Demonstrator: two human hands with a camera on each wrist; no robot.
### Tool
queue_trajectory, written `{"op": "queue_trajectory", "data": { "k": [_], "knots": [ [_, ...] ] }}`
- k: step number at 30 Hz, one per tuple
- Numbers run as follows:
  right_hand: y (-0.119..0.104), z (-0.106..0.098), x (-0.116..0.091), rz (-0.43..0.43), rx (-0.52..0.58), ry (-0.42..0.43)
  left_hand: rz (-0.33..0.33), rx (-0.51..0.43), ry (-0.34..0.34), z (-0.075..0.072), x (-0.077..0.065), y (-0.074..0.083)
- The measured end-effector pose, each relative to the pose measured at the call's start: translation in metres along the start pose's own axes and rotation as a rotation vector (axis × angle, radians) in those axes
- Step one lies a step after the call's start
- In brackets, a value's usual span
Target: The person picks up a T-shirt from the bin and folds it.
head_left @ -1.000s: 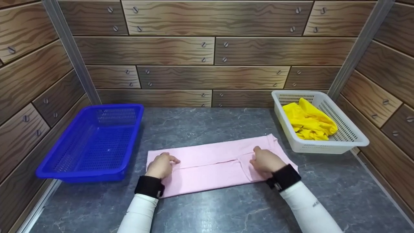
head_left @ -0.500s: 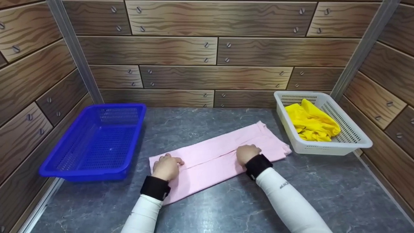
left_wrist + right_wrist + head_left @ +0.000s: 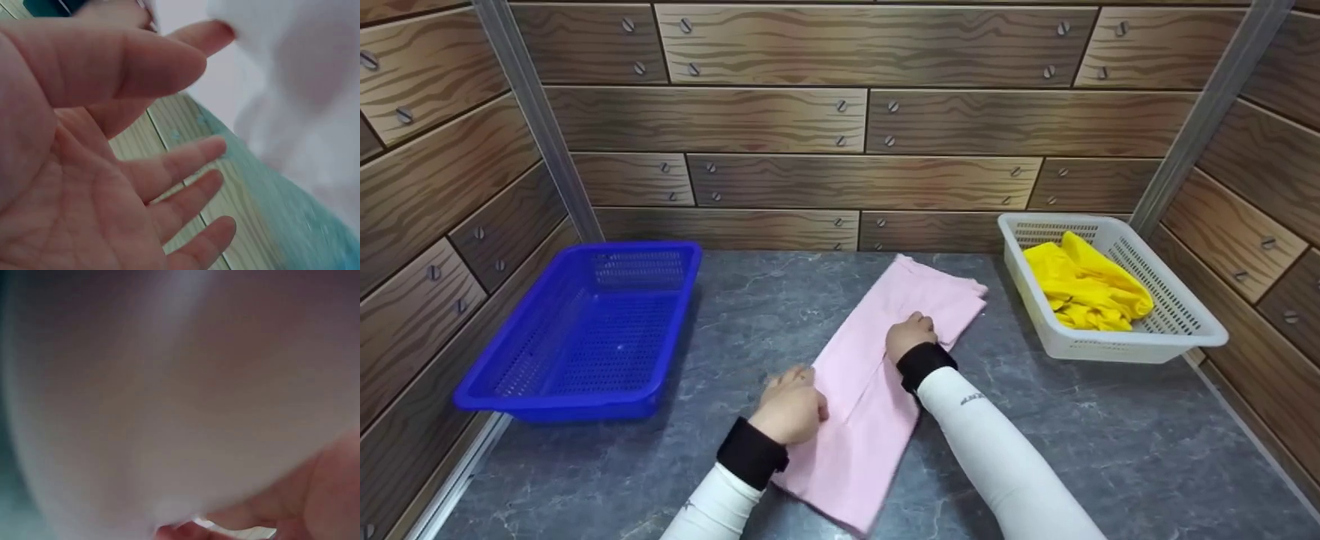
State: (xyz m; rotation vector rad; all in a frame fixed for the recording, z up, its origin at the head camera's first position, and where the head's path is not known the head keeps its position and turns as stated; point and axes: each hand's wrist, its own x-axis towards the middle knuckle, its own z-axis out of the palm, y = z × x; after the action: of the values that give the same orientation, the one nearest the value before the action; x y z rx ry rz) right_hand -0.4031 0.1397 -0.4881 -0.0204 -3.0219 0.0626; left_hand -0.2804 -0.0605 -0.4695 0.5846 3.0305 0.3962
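A folded pink shirt [image 3: 855, 420] lies slantwise on the grey tabletop, a lengthwise seam between its folded halves. My right hand [image 3: 911, 337] pinches the cloth near the middle of that seam, its fingertips mostly hidden from the head view. Pale blurred fabric [image 3: 169, 410] fills most of the right wrist view, with curled fingers along its lower edge. At the shirt's left edge is my left hand [image 3: 791, 405]. The left wrist view shows its palm [image 3: 73, 191] with loosely spread fingers, the cloth [image 3: 304, 84] beside the thumb and index finger; whether they touch it is unclear.
A blue perforated basket [image 3: 671, 352] stands on the left, nothing visible inside. On the right is a white basket [image 3: 1125, 346] holding crumpled yellow cloth [image 3: 1084, 285]. Wood-patterned walls [image 3: 780, 120] enclose the grey table [image 3: 750, 292] at the back and sides.
The pink shirt has turned counter-clockwise from nearly crosswise to steeply slanted. My right hand has moved left and away from me along it; my left hand has shifted right and nearer.
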Motion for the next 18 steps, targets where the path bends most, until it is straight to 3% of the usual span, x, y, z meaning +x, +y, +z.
{"op": "queue_trajectory", "data": {
  "k": [6, 11, 18],
  "knots": [
    [0.003, 0.005, 0.022, -0.074, 0.079, -0.174, 0.087, -0.018, -0.014, 0.009, 0.0, 0.018],
    [0.008, 0.01, 0.036, -0.109, 0.132, -0.228, 0.114, -0.025, 0.013, 0.017, 0.001, 0.026],
    [0.017, 0.015, 0.049, -0.166, 0.142, -0.287, 0.185, 0.043, 0.065, 0.029, 0.0, 0.035]
  ]
}}
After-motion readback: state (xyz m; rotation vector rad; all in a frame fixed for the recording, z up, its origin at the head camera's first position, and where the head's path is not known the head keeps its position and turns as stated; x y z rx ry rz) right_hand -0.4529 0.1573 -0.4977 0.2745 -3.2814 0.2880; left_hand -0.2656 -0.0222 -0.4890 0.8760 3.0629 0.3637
